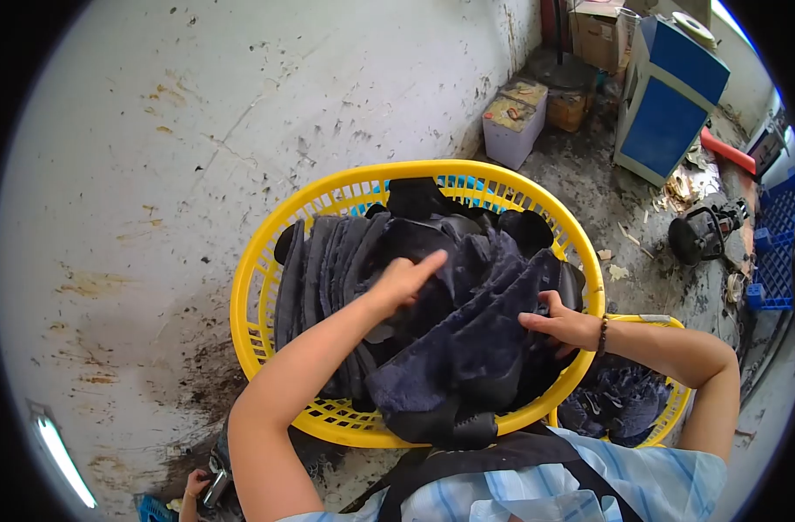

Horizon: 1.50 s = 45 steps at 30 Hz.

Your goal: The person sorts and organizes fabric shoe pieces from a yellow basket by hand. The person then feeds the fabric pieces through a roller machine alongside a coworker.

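Note:
A yellow plastic laundry-style basket (244, 300) holds many dark pieces of fuzzy, fleece-like material (324, 270), stacked on edge at the left and heaped at the right. Over the middle of the heap is my left hand (404, 283), one finger stretched out to the right, nothing visible in its grasp. At the right side of the basket, my right hand (567, 324), with a beaded bracelet on the wrist, grips the edge of a large dark fuzzy piece (476, 339). Its thumb lies on top, and the other fingers are partly hidden. Smooth black parts (419, 198) show among the pieces.
A smaller yellow basket (676, 409) with dark scraps stands at the lower right. Beyond are a blue-and-white cabinet (667, 100), a white bin (515, 126), a black device (698, 237) and blue crates (778, 244). Another person's hand (197, 483) shows at lower left.

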Each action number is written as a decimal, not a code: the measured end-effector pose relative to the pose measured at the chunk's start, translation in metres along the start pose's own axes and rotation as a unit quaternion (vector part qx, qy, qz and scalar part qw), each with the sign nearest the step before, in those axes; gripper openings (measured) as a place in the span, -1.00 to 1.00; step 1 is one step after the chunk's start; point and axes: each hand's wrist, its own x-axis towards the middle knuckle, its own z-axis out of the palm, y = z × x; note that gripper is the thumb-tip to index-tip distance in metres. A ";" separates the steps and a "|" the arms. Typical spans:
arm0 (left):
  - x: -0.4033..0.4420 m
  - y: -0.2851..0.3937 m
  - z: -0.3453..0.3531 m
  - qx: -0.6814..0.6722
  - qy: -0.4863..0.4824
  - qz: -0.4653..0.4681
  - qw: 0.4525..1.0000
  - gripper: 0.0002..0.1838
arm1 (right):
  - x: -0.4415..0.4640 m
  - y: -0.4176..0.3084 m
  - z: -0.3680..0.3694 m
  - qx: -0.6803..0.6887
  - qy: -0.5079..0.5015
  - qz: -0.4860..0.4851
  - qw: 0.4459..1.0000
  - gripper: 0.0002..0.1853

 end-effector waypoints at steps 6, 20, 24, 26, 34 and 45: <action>-0.022 0.030 0.026 0.009 -0.268 -0.046 0.962 -0.10 | 0.033 0.001 0.020 0.138 0.016 -0.041 0.990 0.19; -0.076 0.051 0.016 -0.229 -0.298 0.149 0.915 -0.37 | -0.037 -0.039 0.022 -0.017 0.097 -0.363 0.926 0.00; -0.130 0.073 -0.025 -0.196 -0.255 0.215 0.922 -0.51 | -0.078 -0.073 0.042 -0.079 0.204 -0.463 0.859 -0.09; -0.189 0.082 -0.047 -0.192 -0.183 0.314 0.911 -0.54 | -0.107 -0.094 0.066 -0.120 0.277 -0.512 0.804 -0.10; -0.368 -0.031 -0.089 -0.190 -0.065 0.275 0.940 -0.55 | -0.159 -0.078 0.230 -0.131 0.192 -0.731 0.642 -0.29; -0.382 -0.336 -0.040 -0.097 -0.179 0.131 0.970 0.03 | -0.109 0.113 0.446 -0.390 0.015 -0.426 0.816 -0.09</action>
